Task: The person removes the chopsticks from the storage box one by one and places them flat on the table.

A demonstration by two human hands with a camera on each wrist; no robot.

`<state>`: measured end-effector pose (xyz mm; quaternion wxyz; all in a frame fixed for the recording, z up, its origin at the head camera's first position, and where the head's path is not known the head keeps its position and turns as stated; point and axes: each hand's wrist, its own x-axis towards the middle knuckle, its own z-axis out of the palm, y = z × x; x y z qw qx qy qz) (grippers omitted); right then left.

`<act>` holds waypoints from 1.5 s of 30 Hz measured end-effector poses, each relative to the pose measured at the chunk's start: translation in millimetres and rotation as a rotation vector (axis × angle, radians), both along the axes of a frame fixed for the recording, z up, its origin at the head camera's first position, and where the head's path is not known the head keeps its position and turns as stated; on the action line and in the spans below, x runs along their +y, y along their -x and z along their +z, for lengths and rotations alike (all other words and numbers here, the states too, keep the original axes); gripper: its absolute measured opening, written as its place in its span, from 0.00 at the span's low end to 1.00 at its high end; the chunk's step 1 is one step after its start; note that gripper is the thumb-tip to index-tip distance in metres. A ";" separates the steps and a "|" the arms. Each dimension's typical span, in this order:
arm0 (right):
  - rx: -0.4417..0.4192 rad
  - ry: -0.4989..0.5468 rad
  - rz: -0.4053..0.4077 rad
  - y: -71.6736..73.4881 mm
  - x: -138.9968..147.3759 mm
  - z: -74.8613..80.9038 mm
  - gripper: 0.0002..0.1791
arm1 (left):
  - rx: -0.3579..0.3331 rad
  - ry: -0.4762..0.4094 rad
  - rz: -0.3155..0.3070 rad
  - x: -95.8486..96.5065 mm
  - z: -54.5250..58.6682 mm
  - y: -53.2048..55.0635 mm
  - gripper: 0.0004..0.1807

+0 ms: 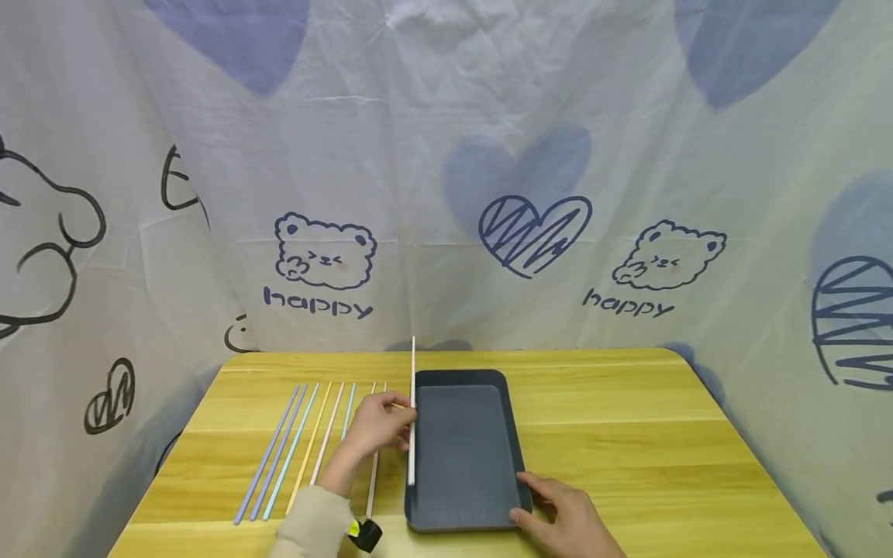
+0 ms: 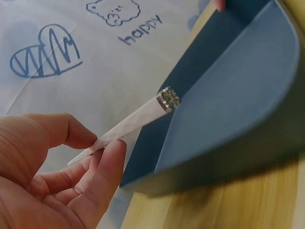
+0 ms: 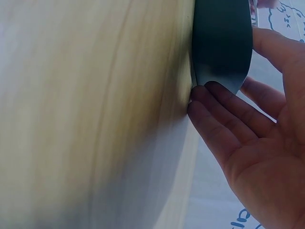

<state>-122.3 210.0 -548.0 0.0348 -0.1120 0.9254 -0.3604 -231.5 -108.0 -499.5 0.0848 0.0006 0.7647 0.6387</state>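
My left hand [image 1: 380,422] pinches a long, thin, whitish stick [image 1: 413,372] between thumb and fingertips. It is held lengthwise over the left rim of a dark grey rectangular tray [image 1: 463,457]. Close up in the left wrist view, the stick [image 2: 138,117] points toward the tray [image 2: 238,86] and its near end looks speckled and glittery. At the tray's lower right corner, my right hand [image 1: 565,515] grips the rim. Its fingers [image 3: 224,109] touch the outer wall in the right wrist view. Nothing lies in the visible part of the tray.
Left of the tray, several thin sticks lie side by side on the wooden table [image 1: 628,434], among them a purple stick [image 1: 268,453], a light blue stick [image 1: 291,449] and a yellow stick [image 1: 310,446]. My left arm covers some. A printed cloth [image 1: 432,194] hangs behind.
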 end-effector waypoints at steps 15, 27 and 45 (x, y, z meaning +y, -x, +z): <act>0.002 0.015 0.011 -0.3 0.0 3.0 0.35 | 0.012 0.104 0.129 -68.0 -4.4 -4.3 0.22; 0.012 0.027 0.009 -2.3 1.2 0.5 0.34 | -0.015 0.202 0.195 -109.9 -3.8 -17.6 0.24; 0.001 0.025 0.008 -1.8 0.5 0.0 0.34 | -0.048 0.362 0.206 -174.3 -5.8 -29.5 0.26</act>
